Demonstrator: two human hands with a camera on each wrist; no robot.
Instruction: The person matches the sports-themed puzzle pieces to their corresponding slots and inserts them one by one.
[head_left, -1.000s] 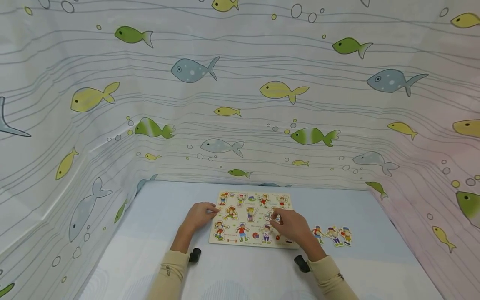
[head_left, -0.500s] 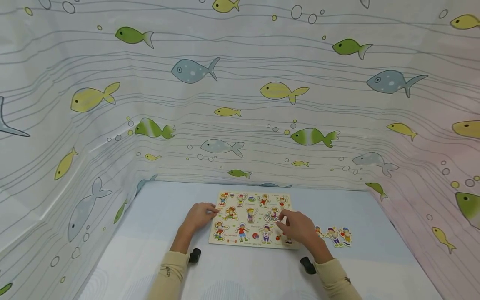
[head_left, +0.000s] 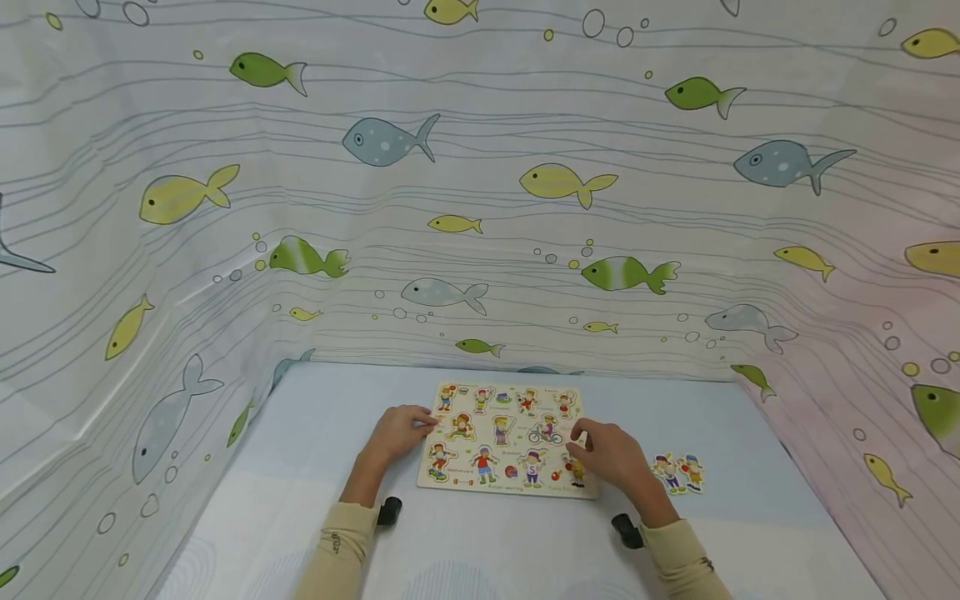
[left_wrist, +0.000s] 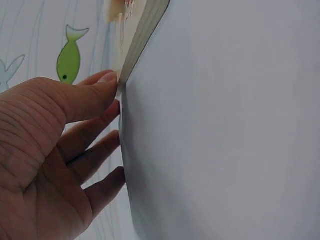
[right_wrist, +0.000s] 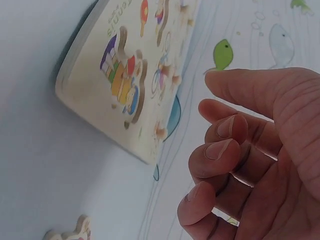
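Observation:
A cream wooden puzzle board (head_left: 543,493) lies flat, bearing several pictured children in rows. At its left edge my left hand (head_left: 401,429) touches the rim; in the left wrist view the thumb tip meets the board's edge while the other fingers extend loosely. Over the board's right edge hovers my right hand (head_left: 611,452), fingers loosely bent with nothing between them. A bicycle rider piece (head_left: 546,430) shows in the middle row, just left of the right hand. In the right wrist view a tennis player picture (right_wrist: 122,80) sits near the board's corner.
Loose child-shaped pieces, a white-shirted one (head_left: 667,472) and a blue-capped one (head_left: 692,472), lie on the pale blue tabletop (head_left: 735,517) right of the board. Fish-patterned sheeting (head_left: 495,250) rises behind and at both sides. A black wrist device (head_left: 627,531) sits by the right sleeve.
My right hand has drawn back to the right, away from the bicycle rider piece, which is now fully uncovered. It now covers a loose piece right of the board. My left hand stays put.

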